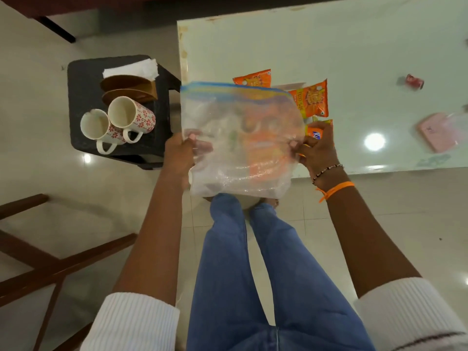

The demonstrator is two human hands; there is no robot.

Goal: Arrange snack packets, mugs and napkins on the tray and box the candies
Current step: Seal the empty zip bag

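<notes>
Clear plastic fills the middle of the view: a zip-top bag (240, 140) with a blue seal strip along its upper edge, held up in the air over the near left corner of the pale worktop (329, 46). The left hand (181, 153) pinches the bag's left edge, thumb on the front face, and the right hand (314, 148) pinches the right edge the same way, fingers curled. The bag looks empty or nearly so; the orange seen through it seems to be what lies behind on the worktop, though I cannot tell for sure.

At 12 to 1 o'clock of the bag, orange snack packets (312, 98) lie flat on the worktop, partly hidden by it. Far out at 3 o'clock sit a small red candy (414, 81) and a pink box (438, 131), both blurred. At 9 to 10 o'clock, on a dark stool (81, 97) beside the worktop, two patterned mugs (121, 122) lie on their sides touching each other, with a brown holder (129, 88) and white napkins (131, 68) just behind them. No tray can be made out with certainty.

By my reading this is the unpacking stage: the packets are out and nothing is arranged yet. The next move probably calls for setting the bag aside, well clear of the packets, which frees both hands for gathering the packets, mugs and napkins. The limp plastic may cling or drift back.
</notes>
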